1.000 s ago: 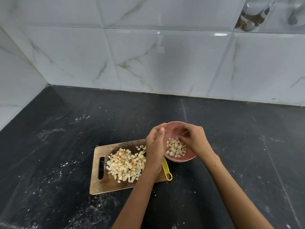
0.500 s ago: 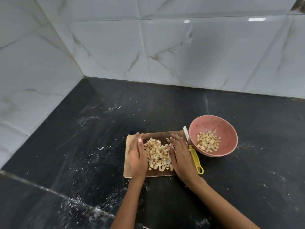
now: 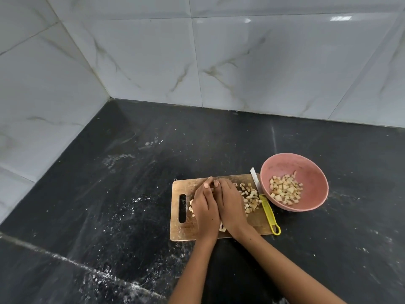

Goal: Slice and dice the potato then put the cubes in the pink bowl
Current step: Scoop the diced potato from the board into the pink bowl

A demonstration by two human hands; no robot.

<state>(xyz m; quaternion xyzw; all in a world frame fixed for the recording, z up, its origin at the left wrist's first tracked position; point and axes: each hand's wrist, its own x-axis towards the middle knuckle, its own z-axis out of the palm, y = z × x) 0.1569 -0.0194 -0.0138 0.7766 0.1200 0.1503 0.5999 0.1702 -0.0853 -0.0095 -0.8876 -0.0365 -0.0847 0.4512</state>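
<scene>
Head view: the left hand (image 3: 205, 210) and right hand (image 3: 231, 208) lie side by side, cupped together over a heap of potato cubes (image 3: 249, 197) on the cutting board (image 3: 256, 222); whether the fingers have closed on any cubes I cannot tell. To scoop well, press the palms inward and lift low so nothing spills. Loose cubes lie just right of the right hand; the knife (image 3: 266, 207) and the partly filled pink bowl (image 3: 315, 172) sit beyond, on the counter (image 3: 131, 172).

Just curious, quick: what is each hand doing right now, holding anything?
Left hand: cupped over the potato cubes on the board; a real grip cannot be told.
Right hand: the same, pressed against the left.
</scene>
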